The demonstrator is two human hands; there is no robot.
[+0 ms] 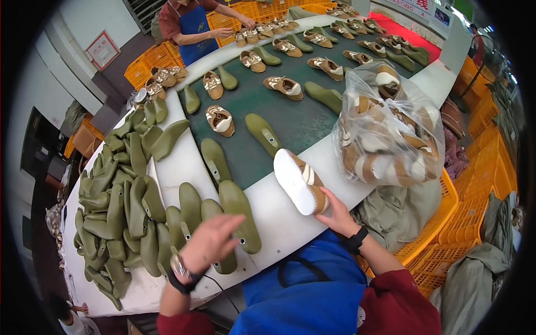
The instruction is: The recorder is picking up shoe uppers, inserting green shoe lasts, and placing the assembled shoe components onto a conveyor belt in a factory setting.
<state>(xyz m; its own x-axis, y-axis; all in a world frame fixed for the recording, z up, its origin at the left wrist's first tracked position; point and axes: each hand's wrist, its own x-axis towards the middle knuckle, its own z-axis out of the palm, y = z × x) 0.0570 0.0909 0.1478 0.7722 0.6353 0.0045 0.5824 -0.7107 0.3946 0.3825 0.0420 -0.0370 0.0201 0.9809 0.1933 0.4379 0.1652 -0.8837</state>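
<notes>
My right hand [336, 215] grips a tan and white sneaker [298, 182] by its heel end, the white sole turned up toward me. The sneaker is above the white near edge of the table. My left hand [215, 243], slightly blurred, has its fingers stretched out and holds nothing. It hovers over olive-green shoe lasts, just left of a large last [239, 206] lying at the near edge. Two more lasts, one upper [261, 133] and one lower [215, 159], lie on the green surface beyond the hands.
A heap of lasts [120, 190] covers the table's left side. On the right stands a clear plastic bag [391, 139] full of sneakers. Sneakers and lasts lie along the green belt [245, 92]. Orange crates [446, 229] flank my right side. Another person [192, 28] handles sneakers across the table.
</notes>
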